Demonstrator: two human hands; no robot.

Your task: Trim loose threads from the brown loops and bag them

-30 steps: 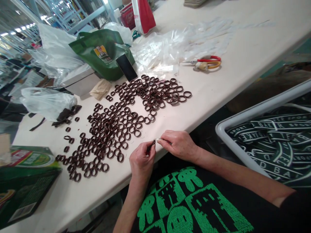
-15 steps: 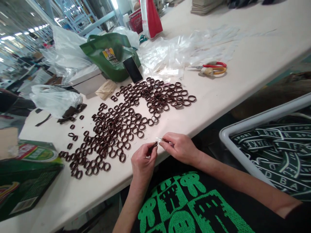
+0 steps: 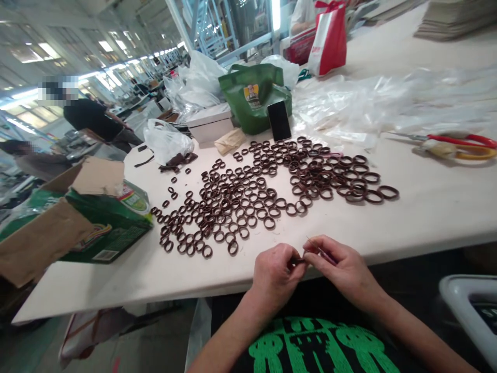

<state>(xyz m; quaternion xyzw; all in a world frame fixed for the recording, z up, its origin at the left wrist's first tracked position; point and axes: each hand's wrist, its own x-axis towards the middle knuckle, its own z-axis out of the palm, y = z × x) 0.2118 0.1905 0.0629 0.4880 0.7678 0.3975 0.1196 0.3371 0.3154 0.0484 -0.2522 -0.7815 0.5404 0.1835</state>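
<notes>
Dozens of brown rings (image 3: 212, 215)
Near them, left fingers (image 3: 286, 253) clamp one dark strip (image 3: 298, 260); right fingers (image 3: 328, 244) clamp one thin tool (image 3: 328, 255).

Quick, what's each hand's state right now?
Left hand: closed, pinching a small dark piece.
Right hand: closed, holding a slim tool, type unclear.

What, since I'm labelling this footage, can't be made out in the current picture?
All in the head view:
Dark piece in the left hand: mostly covered by fingers.
Slim tool in the right hand: partly covered by fingers, tip too small.
White-rimmed bin: cut off by the right edge.
</notes>
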